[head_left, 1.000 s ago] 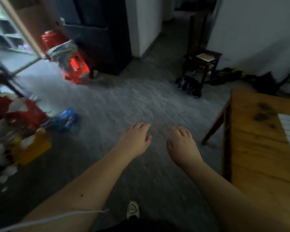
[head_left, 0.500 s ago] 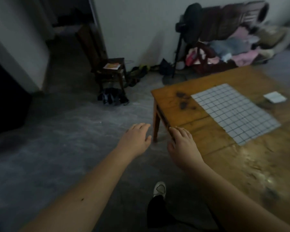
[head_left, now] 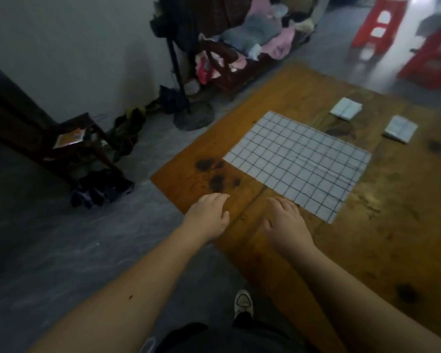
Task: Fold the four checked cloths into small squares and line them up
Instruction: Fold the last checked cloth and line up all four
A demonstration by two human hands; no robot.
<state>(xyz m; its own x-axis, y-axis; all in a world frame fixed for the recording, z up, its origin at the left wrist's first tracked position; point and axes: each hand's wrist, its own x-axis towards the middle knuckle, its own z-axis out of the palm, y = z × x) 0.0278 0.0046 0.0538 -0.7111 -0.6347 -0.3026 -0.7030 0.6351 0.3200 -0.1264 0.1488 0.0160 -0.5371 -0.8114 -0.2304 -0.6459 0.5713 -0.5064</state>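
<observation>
Three checked cloths lie on the bench (head_left: 392, 238). One, the spread cloth (head_left: 298, 164), lies flat and unfolded near the bench's left corner. Beyond its far right corner sit the left square (head_left: 346, 108) and the right square (head_left: 400, 129), both folded small, apart from each other and from the spread cloth.

Both grips hang palm down over the bench's near edge, fingers loosely bent, holding nothing. The right grip (head_left: 285, 222) is at the spread cloth's near edge, its fingertips (head_left: 284, 201) just beside the hem; whether they touch it cannot be told. The left grip (head_left: 206, 217) is over the bare wood by the corner, left of the cloth and clear of it, near some dark stains. The two squares are well apart from both grips, across the spread cloth.

On the floor (head_left: 61, 238), a shoe (head_left: 243, 301) shows below the arms. A dark chair (head_left: 69, 138) stands at left, a heap of clothes (head_left: 252, 34) by the wall, and red stools (head_left: 377, 24) at the far right
</observation>
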